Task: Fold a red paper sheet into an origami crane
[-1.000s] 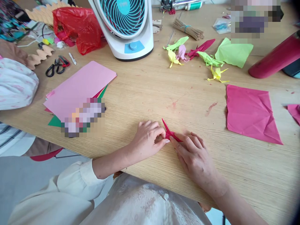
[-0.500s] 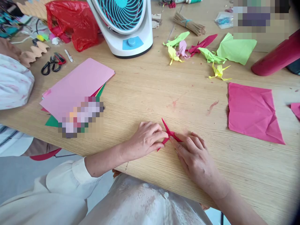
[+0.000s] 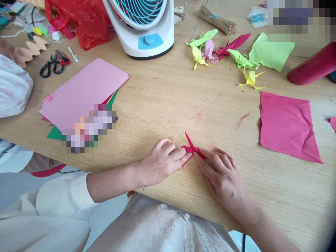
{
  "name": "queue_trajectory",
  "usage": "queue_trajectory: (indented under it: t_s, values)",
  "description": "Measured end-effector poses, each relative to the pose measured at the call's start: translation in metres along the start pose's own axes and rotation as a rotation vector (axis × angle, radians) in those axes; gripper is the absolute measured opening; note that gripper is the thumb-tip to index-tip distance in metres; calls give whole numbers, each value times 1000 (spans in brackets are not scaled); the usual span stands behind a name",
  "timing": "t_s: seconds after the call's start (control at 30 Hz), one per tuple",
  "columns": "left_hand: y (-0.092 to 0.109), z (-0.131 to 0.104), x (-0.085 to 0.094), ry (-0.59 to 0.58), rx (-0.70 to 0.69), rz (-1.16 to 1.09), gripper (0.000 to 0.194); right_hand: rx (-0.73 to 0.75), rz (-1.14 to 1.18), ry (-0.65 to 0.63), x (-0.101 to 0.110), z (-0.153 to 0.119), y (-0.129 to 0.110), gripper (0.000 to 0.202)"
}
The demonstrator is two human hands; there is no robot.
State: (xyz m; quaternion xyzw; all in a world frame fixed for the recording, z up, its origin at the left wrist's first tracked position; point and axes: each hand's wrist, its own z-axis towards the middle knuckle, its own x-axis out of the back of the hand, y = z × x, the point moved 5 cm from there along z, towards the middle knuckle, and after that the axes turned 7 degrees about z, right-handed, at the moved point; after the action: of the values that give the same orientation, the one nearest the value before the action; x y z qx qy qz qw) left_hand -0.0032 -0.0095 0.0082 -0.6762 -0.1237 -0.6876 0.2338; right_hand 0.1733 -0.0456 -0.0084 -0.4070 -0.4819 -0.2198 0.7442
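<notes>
A folded red origami crane (image 3: 191, 148) lies on the table between my two hands, one thin point sticking up and away from me. My left hand (image 3: 166, 159) has its fingers closed together on the crane's left part, pressing it near the tabletop. On the crane's right part the fingertips of my right hand (image 3: 219, 171) press down. Both hands cover much of the paper. To the right lies a creased square of pink-red paper (image 3: 287, 127). Finished-looking paper cranes, among them a yellow crane (image 3: 250, 78), sit farther back.
A white and blue fan (image 3: 149, 38) stands at the back. Left of me are a stack of pink paper (image 3: 89, 87), scissors (image 3: 52, 66) and a red plastic bag (image 3: 91, 28). A red cylinder (image 3: 312, 66) and a bundle of sticks (image 3: 217, 21) are beyond. Another person's sleeve (image 3: 14, 87) shows left.
My left fingers have shifted across the crane's left part and now lie flatter over it. My right hand stays pressed on the crane. The view has shifted slightly.
</notes>
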Motion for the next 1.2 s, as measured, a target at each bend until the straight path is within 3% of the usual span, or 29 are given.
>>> queue_trajectory:
  t_s: [0.27, 0.5, 0.97, 1.2]
  values:
    - [5, -9, 4, -35, 41, 48, 57, -11, -27, -8, -2, -1, -1, 51]
    - [5, -15, 5, -75, -31, 78, 57, -26, -26, -10, 0, -1, -3, 48]
    - [14, -28, 9, -111, -37, 112, 62, -9, -66, 2, -2, -1, -3, 41]
    - [14, -33, 6, -73, -69, 63, 66, -3, -72, 27, 0, 1, -4, 38]
